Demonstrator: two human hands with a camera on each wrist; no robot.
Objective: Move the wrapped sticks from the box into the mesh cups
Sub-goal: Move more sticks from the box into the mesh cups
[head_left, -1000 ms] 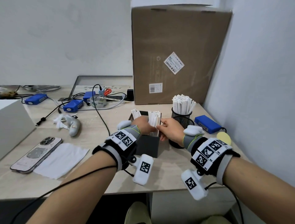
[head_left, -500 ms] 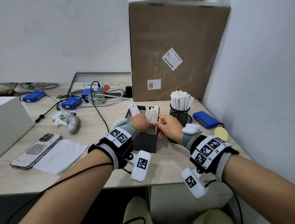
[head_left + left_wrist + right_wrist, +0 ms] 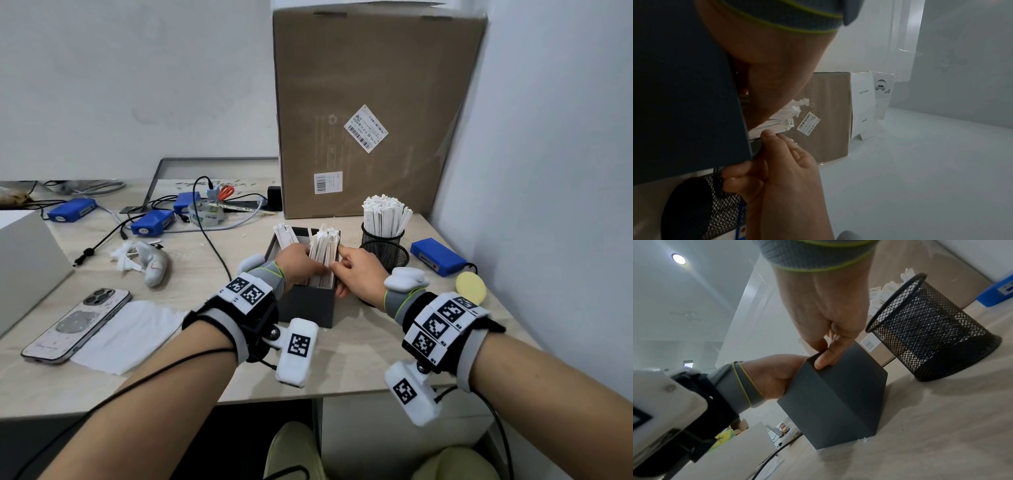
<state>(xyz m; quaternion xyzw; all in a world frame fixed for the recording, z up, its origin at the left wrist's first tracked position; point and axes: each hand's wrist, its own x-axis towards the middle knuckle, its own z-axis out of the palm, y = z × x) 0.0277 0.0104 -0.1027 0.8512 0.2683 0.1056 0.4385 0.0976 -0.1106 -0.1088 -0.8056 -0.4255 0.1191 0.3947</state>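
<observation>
Both hands meet at the dark box on the worktop. Left hand reaches inside, fingers around a bundle of wrapped sticks; right hand pinches the bundle's other side, fingers curled over the box rim. Just right stands an empty mesh cup; behind it, a second cup packed with sticks.

Both forearms reach forward, wrists strapped with trackers. Left hand and right hand meet, fingers curled, knuckles up.
</observation>
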